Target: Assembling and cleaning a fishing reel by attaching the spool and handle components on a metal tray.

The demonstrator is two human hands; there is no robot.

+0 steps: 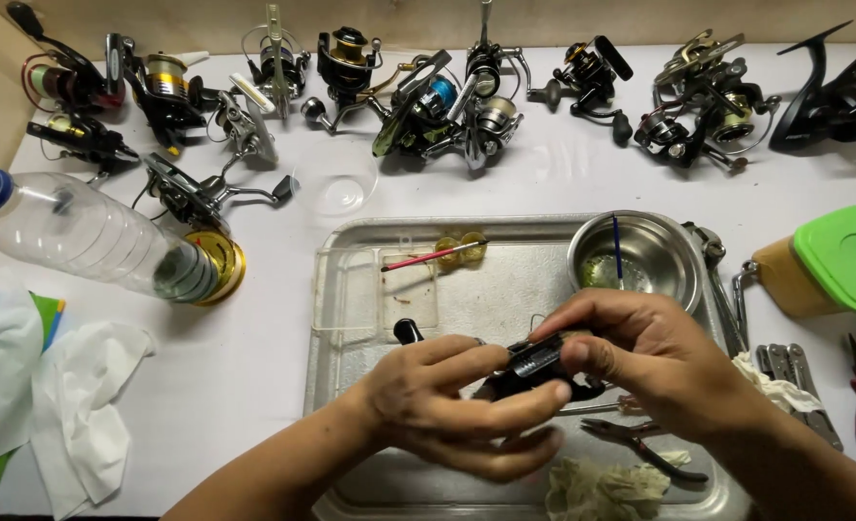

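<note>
While both hands are working over the metal tray (370,289), the right hand (645,362) is pinching the upper right end of a black reel body (529,367) with thumb and fingers closed, and the left hand (447,405) is cradling it from below, fingers curled around it. Its long axis is running left to right, tilting up toward the right hand. Pliers (640,446) are lying just beside it on the tray.
</note>
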